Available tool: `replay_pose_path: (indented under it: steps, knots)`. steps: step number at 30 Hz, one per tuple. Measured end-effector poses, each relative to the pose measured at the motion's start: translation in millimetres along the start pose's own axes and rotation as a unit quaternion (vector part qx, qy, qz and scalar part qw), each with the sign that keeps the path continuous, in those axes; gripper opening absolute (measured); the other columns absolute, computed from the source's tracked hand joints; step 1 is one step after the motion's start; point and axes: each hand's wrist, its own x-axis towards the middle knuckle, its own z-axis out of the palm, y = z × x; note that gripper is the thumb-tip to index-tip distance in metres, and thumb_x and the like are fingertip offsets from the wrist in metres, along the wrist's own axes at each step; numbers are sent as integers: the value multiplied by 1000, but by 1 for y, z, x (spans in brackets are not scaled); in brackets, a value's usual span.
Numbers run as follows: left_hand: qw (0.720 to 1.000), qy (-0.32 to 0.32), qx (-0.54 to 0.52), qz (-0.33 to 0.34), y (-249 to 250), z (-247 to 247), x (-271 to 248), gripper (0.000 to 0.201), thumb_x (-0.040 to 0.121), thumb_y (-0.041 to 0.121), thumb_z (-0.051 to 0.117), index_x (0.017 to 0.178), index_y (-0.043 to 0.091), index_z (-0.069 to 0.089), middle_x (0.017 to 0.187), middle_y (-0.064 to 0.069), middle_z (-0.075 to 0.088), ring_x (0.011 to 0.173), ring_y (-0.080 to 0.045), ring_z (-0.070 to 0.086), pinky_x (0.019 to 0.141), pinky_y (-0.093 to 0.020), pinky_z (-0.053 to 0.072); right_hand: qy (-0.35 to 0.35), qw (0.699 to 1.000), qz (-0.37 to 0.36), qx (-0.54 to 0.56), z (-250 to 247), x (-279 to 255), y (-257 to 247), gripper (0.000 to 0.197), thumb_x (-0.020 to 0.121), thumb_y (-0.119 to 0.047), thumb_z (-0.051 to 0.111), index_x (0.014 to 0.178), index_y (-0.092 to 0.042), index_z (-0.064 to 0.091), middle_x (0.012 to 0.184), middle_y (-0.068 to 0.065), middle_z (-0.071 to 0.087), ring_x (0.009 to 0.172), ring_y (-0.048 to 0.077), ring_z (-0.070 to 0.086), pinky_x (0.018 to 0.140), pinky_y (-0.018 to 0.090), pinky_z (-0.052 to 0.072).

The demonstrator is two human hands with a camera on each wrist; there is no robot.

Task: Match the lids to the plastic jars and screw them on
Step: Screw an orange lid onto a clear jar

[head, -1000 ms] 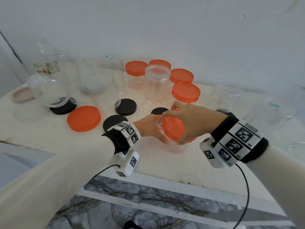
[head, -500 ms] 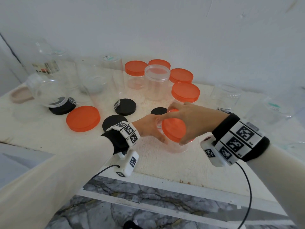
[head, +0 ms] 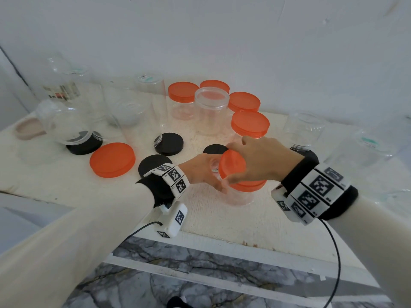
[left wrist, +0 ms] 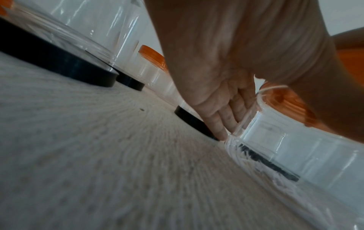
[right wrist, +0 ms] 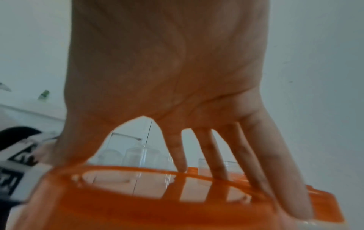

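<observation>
A small clear jar (head: 240, 196) stands near the table's front edge. My left hand (head: 204, 170) holds its side; its fingers (left wrist: 226, 118) curl against the jar wall (left wrist: 295, 146). On the jar's mouth sits an orange lid (head: 233, 167), tilted up on the left. My right hand (head: 260, 161) grips that lid from above, fingers (right wrist: 256, 163) spread over the lid (right wrist: 157, 202) rim and thumb on the near side. A loose orange lid (head: 112, 160) and several black lids, one of them (head: 169, 144), lie to the left.
Several orange-lidded jars (head: 250, 124) and one open clear jar (head: 211, 110) stand behind the hands. Tall clear jars (head: 138, 121) crowd the back left, more clear jars (head: 304, 130) the right. The white table's front edge (head: 222, 238) runs just below my wrists.
My right hand has turned on the orange lid, which now sits lower on the jar. The left hand stays on the jar's side.
</observation>
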Motion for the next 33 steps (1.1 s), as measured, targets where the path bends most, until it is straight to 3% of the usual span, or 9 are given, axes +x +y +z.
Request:
replay_pose_path:
  steps: [4, 6, 11, 13, 16, 19, 24, 29, 33]
  knots:
    - [1000, -1, -14, -5, 0, 1, 0, 66, 61, 14, 85, 113, 37, 52, 113, 16, 62, 115, -3, 54, 106, -35, 39, -84, 980, -101, 149, -7, -3, 11, 83, 69, -56, 71, 137, -52, 22, 141, -10, 23, 127, 19, 31, 99, 40, 38]
    - [1000, -5, -5, -3, 2, 2, 0, 73, 54, 27, 86, 117, 37, 51, 117, 15, 61, 117, -5, 53, 106, -34, 39, -96, 972, -119, 177, -7, -4, 14, 78, 68, -43, 75, 132, -55, 31, 135, -12, 26, 123, 17, 34, 98, 40, 41]
    - [1000, -1, -8, -6, 1, 1, 0, 63, 62, 14, 85, 112, 34, 52, 114, 18, 60, 115, -1, 52, 103, -26, 38, 23, 999, 15, -25, 0, -3, -6, 84, 73, -79, 40, 139, -27, 35, 120, 4, 47, 90, 21, 48, 72, 32, 38]
    - [1000, -4, -5, -4, 1, 0, 0, 60, 65, 11, 83, 110, 35, 53, 111, 20, 60, 112, 3, 52, 100, -23, 39, 30, 999, 12, -13, 0, -3, -5, 87, 73, -81, 33, 142, -28, 30, 128, 4, 44, 101, 23, 49, 74, 32, 36]
    - [1000, -6, -11, -4, 1, 0, -1, 65, 63, 13, 85, 115, 33, 53, 115, 18, 60, 115, 0, 52, 102, -26, 38, -50, 982, -83, 163, -7, -6, 9, 77, 71, -68, 59, 138, -51, 23, 144, -7, 23, 129, 20, 30, 96, 38, 37]
    - [1000, -5, -13, 1, 0, 0, 1, 70, 61, 16, 85, 121, 29, 52, 120, 12, 61, 118, -6, 52, 105, -30, 39, -109, 975, -105, 163, -7, -7, 12, 77, 71, -42, 73, 132, -57, 29, 142, -10, 21, 125, 19, 27, 99, 43, 38]
    - [1000, -10, -19, 0, -2, 0, 0, 65, 64, 9, 83, 117, 31, 52, 112, 20, 60, 112, 5, 53, 100, -22, 39, -3, 1000, 13, 10, 1, -3, -1, 82, 73, -77, 45, 143, -41, 21, 133, 2, 36, 115, 28, 43, 79, 35, 38]
    - [1000, -8, -19, 5, -1, 0, 1, 70, 65, 9, 83, 123, 29, 49, 115, 19, 60, 115, 1, 53, 102, -22, 39, -110, 977, -88, 163, -10, -7, 13, 80, 74, -47, 70, 135, -58, 20, 148, -13, 13, 133, 22, 24, 103, 43, 36]
    - [1000, -8, -25, 8, -3, 0, 2, 63, 65, 7, 82, 115, 32, 52, 110, 21, 61, 107, 12, 52, 91, -11, 42, -59, 993, -35, 91, -7, -7, 4, 72, 73, -60, 62, 135, -49, 28, 134, -3, 32, 106, 22, 40, 86, 37, 43]
